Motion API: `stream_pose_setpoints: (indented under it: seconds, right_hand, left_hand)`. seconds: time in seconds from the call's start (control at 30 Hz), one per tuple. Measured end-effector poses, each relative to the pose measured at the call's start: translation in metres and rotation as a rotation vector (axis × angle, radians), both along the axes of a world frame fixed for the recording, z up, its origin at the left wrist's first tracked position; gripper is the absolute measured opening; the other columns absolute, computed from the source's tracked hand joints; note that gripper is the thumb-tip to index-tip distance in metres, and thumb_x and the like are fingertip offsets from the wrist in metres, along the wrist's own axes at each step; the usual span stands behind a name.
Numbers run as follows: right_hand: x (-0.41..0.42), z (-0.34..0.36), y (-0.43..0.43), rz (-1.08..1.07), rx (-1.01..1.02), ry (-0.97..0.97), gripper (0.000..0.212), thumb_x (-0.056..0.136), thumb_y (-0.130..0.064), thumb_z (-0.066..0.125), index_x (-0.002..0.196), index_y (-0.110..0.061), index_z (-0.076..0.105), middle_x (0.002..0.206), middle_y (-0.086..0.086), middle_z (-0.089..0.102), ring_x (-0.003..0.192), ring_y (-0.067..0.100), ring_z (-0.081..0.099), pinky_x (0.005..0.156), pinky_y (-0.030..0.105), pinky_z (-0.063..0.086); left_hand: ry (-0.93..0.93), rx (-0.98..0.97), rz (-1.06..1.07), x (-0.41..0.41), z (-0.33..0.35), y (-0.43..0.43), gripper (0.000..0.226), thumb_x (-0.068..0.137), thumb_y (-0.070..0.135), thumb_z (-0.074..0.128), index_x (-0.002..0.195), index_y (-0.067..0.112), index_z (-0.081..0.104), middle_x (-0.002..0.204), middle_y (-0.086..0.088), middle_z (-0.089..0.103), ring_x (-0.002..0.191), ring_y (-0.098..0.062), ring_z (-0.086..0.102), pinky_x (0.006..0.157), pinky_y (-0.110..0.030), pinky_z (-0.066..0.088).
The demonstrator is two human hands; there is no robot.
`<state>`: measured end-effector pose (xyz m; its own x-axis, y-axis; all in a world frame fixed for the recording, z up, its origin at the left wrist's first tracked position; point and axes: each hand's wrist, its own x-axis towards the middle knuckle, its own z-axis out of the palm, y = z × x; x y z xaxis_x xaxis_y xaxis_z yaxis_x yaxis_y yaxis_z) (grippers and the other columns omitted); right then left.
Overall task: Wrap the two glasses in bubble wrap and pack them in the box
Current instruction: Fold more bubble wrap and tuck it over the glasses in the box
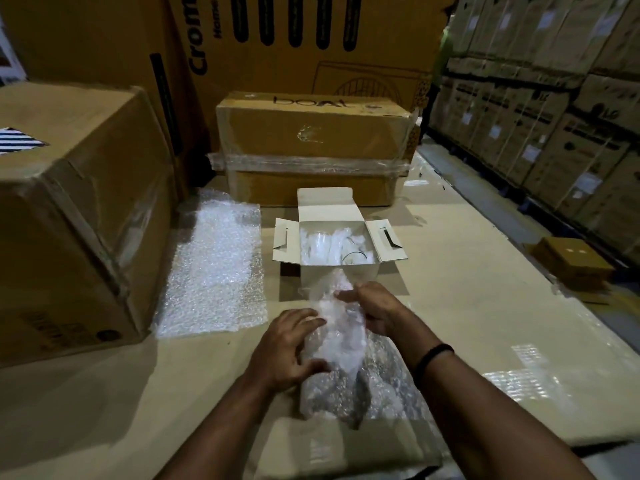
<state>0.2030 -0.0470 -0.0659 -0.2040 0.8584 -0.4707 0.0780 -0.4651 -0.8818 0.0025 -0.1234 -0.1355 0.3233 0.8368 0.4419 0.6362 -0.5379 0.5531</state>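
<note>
Left hand gripped the near-left side of a cloudy bubble-wrap bundle, fingers curled over its top and thumb tucked under its lower edge. Right hand held the far-right side of the same bundle, fingers bent over the crinkled plastic; a thin dark wristband circled that wrist. The bundle was lumpy and roughly cylindrical, pointing away from the person. Its wrap was too milky and the picture too blurred to show what lay inside. Loose wrap trailed from its near end onto the work surface, a pale, smooth cardboard sheet with glossy tape along its right side.

Just beyond the bundle stood a small white box of thin card, its four flaps folded outward. Inside it, among white padding, lay a clear glass on its side, its round rim showing as a dark curve toward the near-right corner.

Left of the box, a flat rectangular sheet of bubble wrap lay spread, pebbled and shiny. Brown corrugated cartons, some banded with clear tape, stood behind and to the left.
</note>
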Motion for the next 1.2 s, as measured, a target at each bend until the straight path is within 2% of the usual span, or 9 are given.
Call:
stream_pose_setpoints:
  seconds: [0.1,0.2,0.3,0.57,0.7,0.87,1.0,1.1,1.2]
  right_hand:
    - [0.015,0.010,-0.006,-0.080,-0.019,0.156,0.014,0.090,0.000,0.061,0.104,0.002,0.063,0.089,0.017,0.070,0.065,0.025,0.068,0.057,0.035,0.058]
    - [0.032,0.011,-0.008,-0.112,0.072,0.029,0.026,0.089,0.001,0.063,0.114,0.001,0.054,0.092,0.020,0.067,0.065,0.031,0.068,0.054,0.039,0.057]
    - [0.043,0.005,-0.010,-0.123,0.191,-0.207,0.045,0.084,-0.005,0.073,0.120,-0.007,0.046,0.098,0.019,0.065,0.067,0.030,0.067,0.055,0.041,0.056]
    - [0.077,-0.003,-0.020,-0.188,0.205,-0.528,0.082,0.072,-0.014,0.085,0.137,-0.020,0.035,0.099,0.015,0.062,0.054,0.023,0.059,0.048,0.031,0.047]
    - [0.091,-0.013,-0.034,-0.073,0.318,-0.944,0.091,0.068,-0.031,0.087,0.141,-0.018,0.034,0.128,0.017,0.052,0.102,0.034,0.060,0.078,0.033,0.048]
    - [0.077,-0.033,-0.063,-0.019,0.677,-1.360,0.077,0.086,-0.062,0.055,0.149,-0.024,0.030,0.155,0.016,0.022,0.138,0.036,0.029,0.108,0.047,0.031]
    - [0.069,-0.057,-0.073,0.428,0.511,-1.339,0.099,0.070,-0.083,-0.006,0.155,-0.031,0.002,0.163,0.003,-0.006,0.150,0.026,-0.006,0.118,0.055,-0.002]
    - [0.069,-0.061,-0.069,0.466,0.471,-1.347,0.106,0.062,-0.083,-0.014,0.154,-0.030,-0.005,0.162,0.002,-0.014,0.149,0.025,-0.013,0.113,0.058,-0.013]
    - [0.064,-0.058,-0.067,0.480,0.499,-1.357,0.094,0.077,-0.081,-0.002,0.154,-0.028,-0.006,0.162,0.002,-0.014,0.149,0.023,-0.013,0.113,0.057,-0.014]
  left_hand:
    - [-0.080,-0.103,0.072,-0.002,-0.005,-0.001,0.076,0.072,0.075,0.051,0.138,0.037,0.050,0.144,-0.001,0.044,0.132,-0.021,0.038,0.101,-0.037,0.035]
    - [0.033,-0.167,0.265,0.005,-0.002,0.002,0.055,0.080,0.063,0.034,0.133,0.050,0.045,0.134,0.007,0.053,0.123,-0.019,0.041,0.090,-0.031,0.020]
    - [0.250,-0.303,0.277,0.018,0.007,0.002,0.061,0.081,0.073,0.021,0.134,0.053,0.045,0.136,0.014,0.050,0.125,-0.014,0.031,0.089,-0.031,0.014]
    - [0.553,-0.319,0.287,0.042,0.014,0.005,0.056,0.093,0.046,0.047,0.146,0.048,0.029,0.149,0.007,0.036,0.132,-0.021,0.029,0.101,-0.041,0.020]
    - [0.594,-0.275,0.304,0.035,0.011,0.010,0.048,0.094,0.043,0.045,0.141,0.050,0.036,0.149,0.005,0.038,0.133,-0.023,0.030,0.102,-0.043,0.023]
    - [0.540,-0.311,0.468,0.034,0.014,0.006,0.052,0.090,0.062,0.043,0.134,0.035,0.050,0.142,0.002,0.046,0.128,-0.025,0.037,0.101,-0.043,0.026]
    - [0.593,-0.389,0.520,0.037,0.018,0.001,0.061,0.075,0.081,0.045,0.101,0.030,0.064,0.113,0.003,0.060,0.111,-0.025,0.048,0.091,-0.042,0.031]
    - [0.487,-0.440,0.449,0.041,0.024,0.001,0.040,0.079,0.064,0.059,0.095,0.028,0.063,0.101,0.004,0.066,0.101,-0.022,0.057,0.089,-0.040,0.034]
    - [0.186,-0.457,0.466,0.036,0.030,0.004,0.013,0.088,0.039,0.063,0.088,0.027,0.060,0.090,0.002,0.070,0.085,-0.022,0.064,0.078,-0.033,0.048]
